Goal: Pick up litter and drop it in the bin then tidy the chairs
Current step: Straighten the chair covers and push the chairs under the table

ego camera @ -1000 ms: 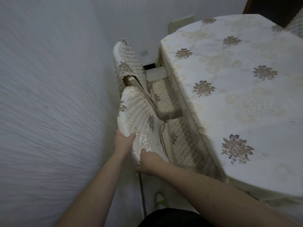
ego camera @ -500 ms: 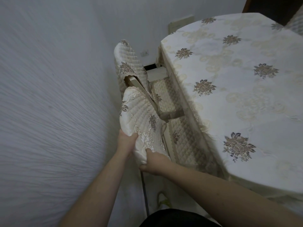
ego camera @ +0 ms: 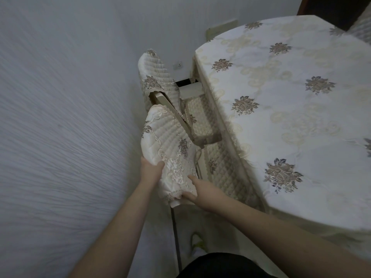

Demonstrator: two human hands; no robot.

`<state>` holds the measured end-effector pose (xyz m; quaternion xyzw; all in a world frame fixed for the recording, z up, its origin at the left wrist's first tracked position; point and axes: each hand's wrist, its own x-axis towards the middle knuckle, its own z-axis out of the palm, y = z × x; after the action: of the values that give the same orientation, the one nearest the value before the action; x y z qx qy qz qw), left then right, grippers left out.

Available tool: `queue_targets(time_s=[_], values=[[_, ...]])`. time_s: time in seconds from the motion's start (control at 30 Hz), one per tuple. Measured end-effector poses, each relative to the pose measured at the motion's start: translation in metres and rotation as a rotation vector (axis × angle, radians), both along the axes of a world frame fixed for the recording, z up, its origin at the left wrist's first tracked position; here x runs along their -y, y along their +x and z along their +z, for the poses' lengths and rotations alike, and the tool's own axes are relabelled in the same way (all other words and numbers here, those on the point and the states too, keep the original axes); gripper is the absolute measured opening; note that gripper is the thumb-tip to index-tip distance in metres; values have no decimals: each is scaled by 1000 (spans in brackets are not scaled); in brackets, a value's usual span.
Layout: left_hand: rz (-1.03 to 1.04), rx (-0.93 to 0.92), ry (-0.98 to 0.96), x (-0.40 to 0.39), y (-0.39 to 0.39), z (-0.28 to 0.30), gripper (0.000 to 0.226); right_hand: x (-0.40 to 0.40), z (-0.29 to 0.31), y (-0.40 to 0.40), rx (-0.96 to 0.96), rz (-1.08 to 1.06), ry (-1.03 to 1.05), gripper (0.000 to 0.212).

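Observation:
Two chairs with quilted cream covers stand pushed under the table by the wall. The near chair's backrest [ego camera: 168,145] is just in front of me. My left hand [ego camera: 149,171] grips its left edge, thumb over the front of the cover. At the lower right corner of that backrest my right hand [ego camera: 202,190] holds the lace hem of the cover, thumb on top. The near chair's quilted seat [ego camera: 222,167] lies partly under the tablecloth. Further back stands the far chair [ego camera: 154,77], its seat [ego camera: 200,117] also tucked in.
A table under a floral cream tablecloth [ego camera: 291,117] fills the right side. A textured white wall [ego camera: 60,137] runs close along the left, leaving a narrow gap. A wall socket [ego camera: 178,65] sits behind the far chair. A shoe [ego camera: 197,243] shows on the floor below.
My right hand has slid lower along the backrest's right corner and now holds the cover's hem. The left hand keeps its grip; the chair has barely shifted.

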<state>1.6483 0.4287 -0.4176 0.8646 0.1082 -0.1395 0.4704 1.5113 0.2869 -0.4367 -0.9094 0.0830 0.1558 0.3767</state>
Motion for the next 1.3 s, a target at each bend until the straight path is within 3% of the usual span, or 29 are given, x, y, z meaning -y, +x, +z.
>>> queue_targets(time_s=[0.2,0.3,0.4,0.5,0.73,0.87,1.13,1.3], values=[[-28,-8,-55,2,-51,3,86,36,8,-28,106,-76,-97,64],[-92,27,65,25,-72,23,76,60,16,-45,159,-116,-151,60],[-252,175,187,49,-87,29,61,84,25,-65,232,-166,-199,52],[-414,217,149,79,-98,30,58,107,36,-88,263,-241,-258,54],[-966,291,206,157,-129,23,60,130,46,-149,239,-493,-386,79],[-1306,388,273,201,-148,20,62,129,55,-191,251,-724,-412,66],[-1672,556,184,256,-227,24,68,119,48,-288,61,-1070,-497,70],[-1848,627,170,270,-283,22,60,102,47,-346,23,-1270,-519,66]])
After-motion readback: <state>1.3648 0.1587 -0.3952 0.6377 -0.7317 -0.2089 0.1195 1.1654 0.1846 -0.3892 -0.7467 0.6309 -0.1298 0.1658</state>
